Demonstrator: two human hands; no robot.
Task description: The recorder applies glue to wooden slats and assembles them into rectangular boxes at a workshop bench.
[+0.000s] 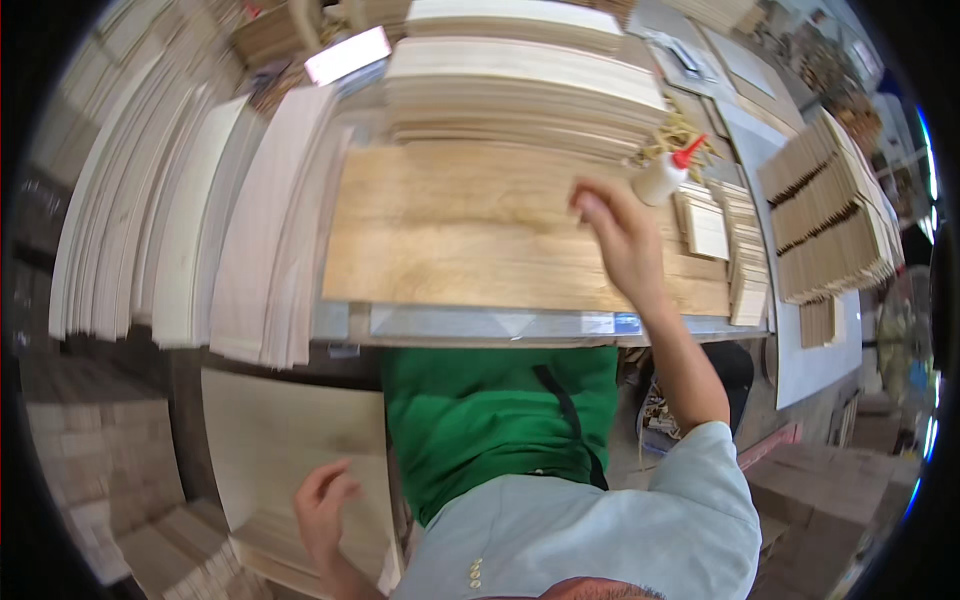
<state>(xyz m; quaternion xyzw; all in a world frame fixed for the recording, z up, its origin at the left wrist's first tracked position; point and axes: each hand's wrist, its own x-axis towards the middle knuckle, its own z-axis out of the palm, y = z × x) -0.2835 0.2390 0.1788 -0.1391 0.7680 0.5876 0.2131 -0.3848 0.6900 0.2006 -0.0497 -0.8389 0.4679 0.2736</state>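
Observation:
My right hand [622,235] is above the right part of a brown wooden board [450,225] on the workbench. Its fingers curl together with the thumb close to them; anything between them is hidden. Just beyond that hand stands a white glue bottle [657,181] with a red nozzle. Small flat wooden pieces [706,228] lie in stacks to the right of the hand. Down at the lower left, my left hand [325,505] hangs with bent, parted fingers and holds nothing. Beneath it is a large pale panel [300,440], apart from the hand as far as I can tell.
Long pale boards [520,85] are stacked at the far side of the bench. More long boards [265,220] stick out past its left edge. To the right, bundled wooden slats [830,215] form a tall pile. Wood blocks [105,450] are stacked at lower left.

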